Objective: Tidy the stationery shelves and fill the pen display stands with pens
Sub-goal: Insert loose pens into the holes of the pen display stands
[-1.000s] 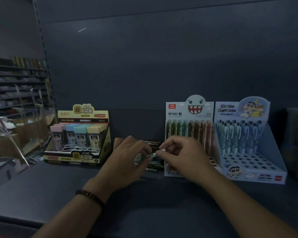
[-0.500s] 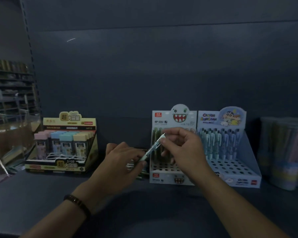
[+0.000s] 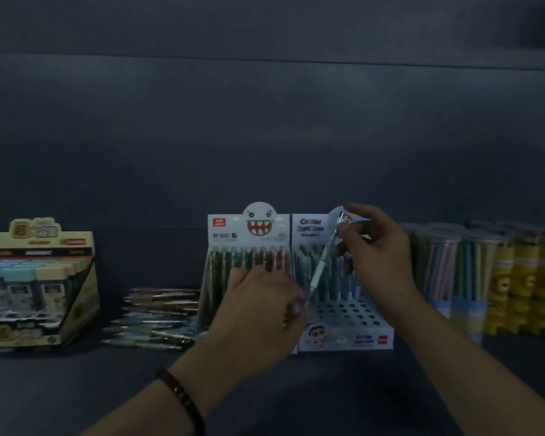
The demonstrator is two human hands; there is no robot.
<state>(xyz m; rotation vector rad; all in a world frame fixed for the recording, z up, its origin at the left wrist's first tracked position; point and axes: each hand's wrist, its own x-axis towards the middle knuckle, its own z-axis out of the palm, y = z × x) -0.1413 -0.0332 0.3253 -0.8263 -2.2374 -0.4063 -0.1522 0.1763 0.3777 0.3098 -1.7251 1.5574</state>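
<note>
Dark blue shelf [image 3: 76, 388] in front of you, dim light throughout. At far left, the yellow cardboard box of pastel lead cases [image 3: 35, 284] is cut off by the frame edge. At right, clear tubs of coloured pencils [image 3: 485, 278] are blurred. Centre: the white monster-face pen stand [image 3: 249, 234] is partly hidden by your left hand [image 3: 258, 309], fingers curled, contents not discernible. The pale blue cartoon pen stand [image 3: 346, 322] sits just beside it. Your right hand [image 3: 378, 250] pinches a slim pale green pen [image 3: 323, 262], tilted, its tip over the holes. Loose pens [image 3: 158, 316] lie stacked left of the stands – colours hard to read.
</note>
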